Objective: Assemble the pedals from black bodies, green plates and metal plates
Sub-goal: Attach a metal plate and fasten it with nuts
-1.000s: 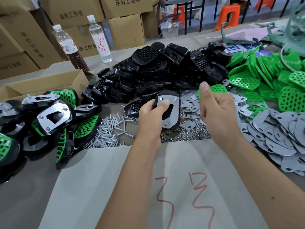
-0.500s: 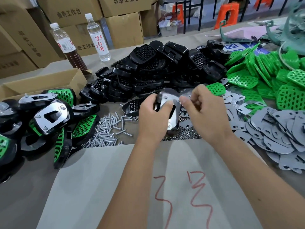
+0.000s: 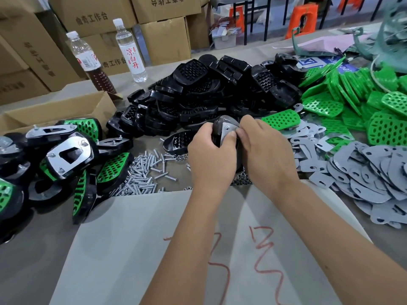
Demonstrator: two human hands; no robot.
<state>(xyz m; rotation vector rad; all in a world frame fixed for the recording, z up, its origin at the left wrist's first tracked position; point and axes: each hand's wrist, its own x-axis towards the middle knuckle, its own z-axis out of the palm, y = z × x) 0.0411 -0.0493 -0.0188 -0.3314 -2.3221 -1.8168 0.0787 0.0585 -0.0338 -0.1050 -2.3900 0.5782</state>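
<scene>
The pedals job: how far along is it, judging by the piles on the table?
Done: a heap of assembled black-and-green pedals lies at the left. In hand: the left hand grips a black pedal body with a metal plate while the right hand pinches at it. Left: large piles of loose black bodies, perforated green plates and grey metal plates remain.

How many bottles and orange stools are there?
Bottles: 2, one with brown drink, one clear.
Orange stools: 2, one left of the other.
Total: 4.
</scene>
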